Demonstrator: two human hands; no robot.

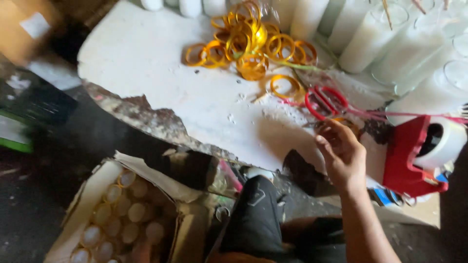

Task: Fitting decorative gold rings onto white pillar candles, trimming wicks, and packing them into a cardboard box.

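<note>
The white, wax-crusted worktop (161,83) slopes to a broken, crumbling edge, and whatever is nudged toward that edge could slide off onto the open cardboard box of glass candle jars (122,214) below. Along the far side lie rows of tall white glass candles (370,39) on their sides; being round and close-packed, they could roll if bumped. A red tape dispenser (414,151) sits at the right, near the worktop's edge. A heap of yellow tape rings (248,44) lies well beyond the hand. The red-handled scissors (324,101) lie just above the right hand (341,151), whose fingers are loosely curled toward them; whether it pinches anything I cannot tell. Blade position is hidden, so a blind grab risks a nick. The left hand is out of view.
</note>
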